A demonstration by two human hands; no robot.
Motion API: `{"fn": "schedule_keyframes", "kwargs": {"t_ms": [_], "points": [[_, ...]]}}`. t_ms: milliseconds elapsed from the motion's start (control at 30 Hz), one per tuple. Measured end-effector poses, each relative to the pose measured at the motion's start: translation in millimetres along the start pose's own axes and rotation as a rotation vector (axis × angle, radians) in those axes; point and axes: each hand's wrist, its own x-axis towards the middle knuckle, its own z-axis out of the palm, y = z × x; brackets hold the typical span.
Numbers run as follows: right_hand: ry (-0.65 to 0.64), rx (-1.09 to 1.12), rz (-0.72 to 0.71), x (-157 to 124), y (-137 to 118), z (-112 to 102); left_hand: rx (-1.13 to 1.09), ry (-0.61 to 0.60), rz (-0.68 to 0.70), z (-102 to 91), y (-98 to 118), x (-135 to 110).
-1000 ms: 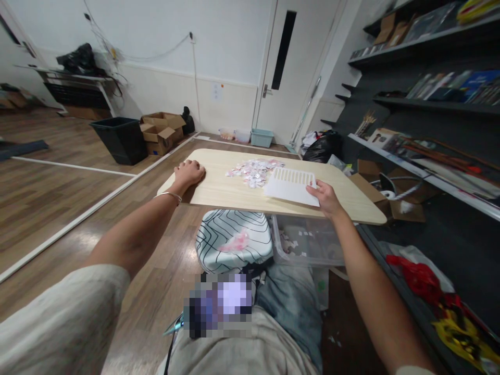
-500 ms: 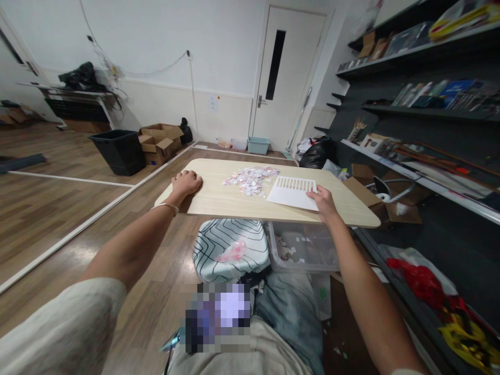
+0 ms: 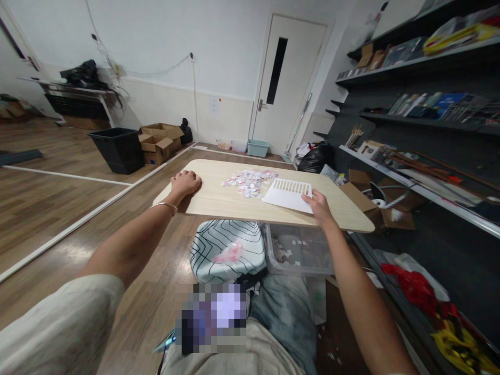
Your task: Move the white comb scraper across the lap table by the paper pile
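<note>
A light wooden tabletop (image 3: 234, 200) is in front of me. My left hand (image 3: 186, 183) rests on its left edge with the fingers curled into a loose fist, holding nothing that I can see. My right hand (image 3: 317, 204) grips the near corner of a flat white slotted plastic board (image 3: 287, 196) lying on the tabletop. A heap of small pink and white paper pieces (image 3: 249, 180) lies just left of and beyond the board, touching its edge.
Under the table stand a striped cushion (image 3: 226, 250) and a clear plastic bin (image 3: 300, 250) with scraps inside. Dark shelves (image 3: 422, 120) run along the right. A black bin (image 3: 117, 148) and cardboard boxes (image 3: 160, 138) stand at the far left; a white door (image 3: 287, 83) is ahead.
The view has shifted a little. My right hand has drawn the white board slightly left and nearer across the tabletop. My left hand has stayed on the left edge.
</note>
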Motion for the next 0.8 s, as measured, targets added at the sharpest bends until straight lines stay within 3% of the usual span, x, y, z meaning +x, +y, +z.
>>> {"fn": "schedule_keyframes", "kwargs": {"t_ms": [800], "points": [[-0.016, 0.054, 0.029, 3.2, -0.5, -3.8, -0.012, 0.01, -0.001, 6.6, -3.4, 5.2]]}}
